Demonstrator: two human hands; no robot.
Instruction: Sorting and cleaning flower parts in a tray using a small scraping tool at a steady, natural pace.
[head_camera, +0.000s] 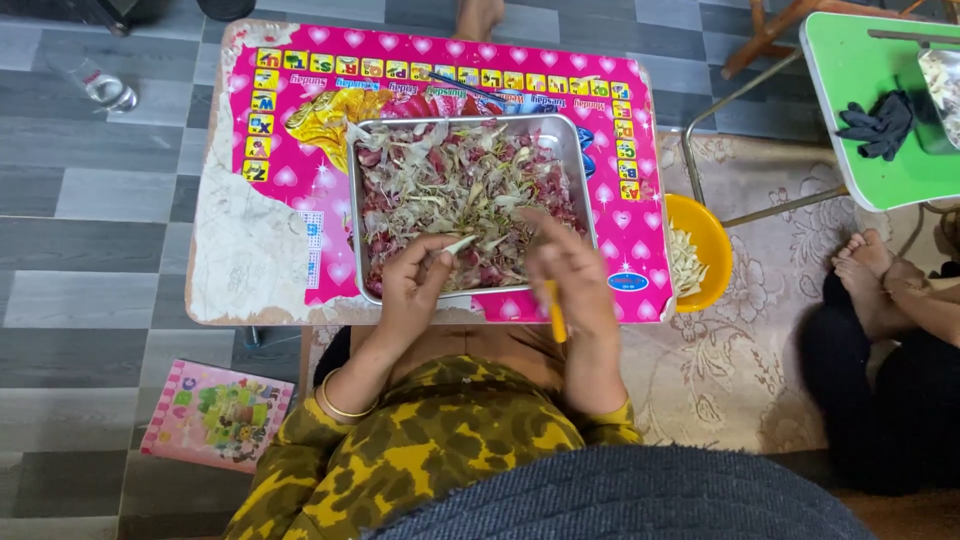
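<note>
Both forearms reach forward from sleeves of yellow and olive camouflage-patterned cloth, pushed back above the wrists; the left wrist carries a thin gold bangle (340, 405); the left hand (415, 285) is turned palm inward, its fingers curled and the thumb and forefinger pinched together at the tips; the right hand (572, 275) lies back upward, fingers bent down and closed about a slim orange handle (553, 312); the two hands sit near each other, not touching.
</note>
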